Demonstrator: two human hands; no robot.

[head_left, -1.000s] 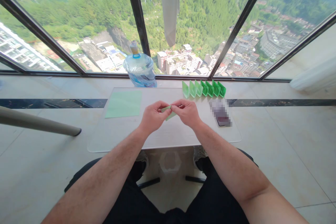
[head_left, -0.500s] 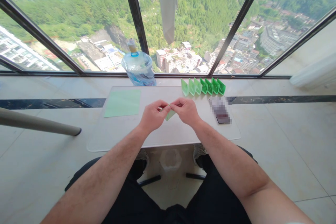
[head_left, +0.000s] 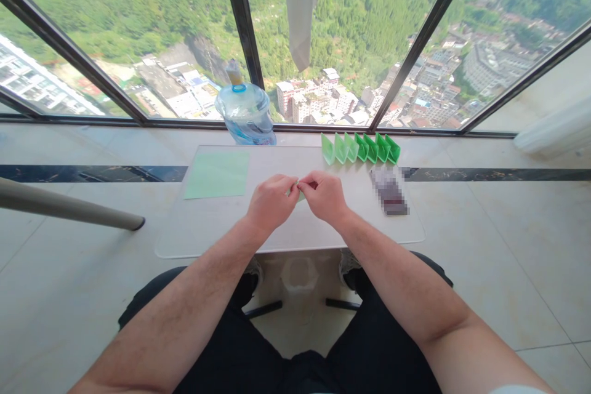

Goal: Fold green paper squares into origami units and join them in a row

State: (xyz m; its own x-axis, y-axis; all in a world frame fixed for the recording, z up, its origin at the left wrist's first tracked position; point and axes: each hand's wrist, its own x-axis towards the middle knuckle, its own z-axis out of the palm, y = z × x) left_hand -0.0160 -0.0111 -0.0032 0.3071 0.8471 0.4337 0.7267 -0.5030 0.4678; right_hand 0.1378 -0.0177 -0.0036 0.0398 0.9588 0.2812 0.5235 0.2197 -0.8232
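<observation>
My left hand (head_left: 273, 199) and my right hand (head_left: 324, 194) meet over the middle of the white table (head_left: 207, 231). Between their pinched fingertips is a small piece of folded light green paper (head_left: 301, 196), mostly covered by the fingers. Both hands are closed on it, thumbs and forefingers nearly touching. To the left of my hands lies a flat sheet of light green paper (head_left: 217, 175). Along the table's far right edge stands a row of several folded paper pieces (head_left: 361, 148), paler green at the left and darker green at the right.
A blurred-out phone-like object (head_left: 390, 192) lies at the table's right side. Behind the table, a large clear water bottle (head_left: 247, 112) stands by the window. A grey pole (head_left: 69, 202) reaches in from the left. My legs (head_left: 221, 345) are under the near edge.
My fingers have shifted slightly on the folded paper, and less of it shows below them now. The whole view has tilted a little; the other things on the table lie as before.
</observation>
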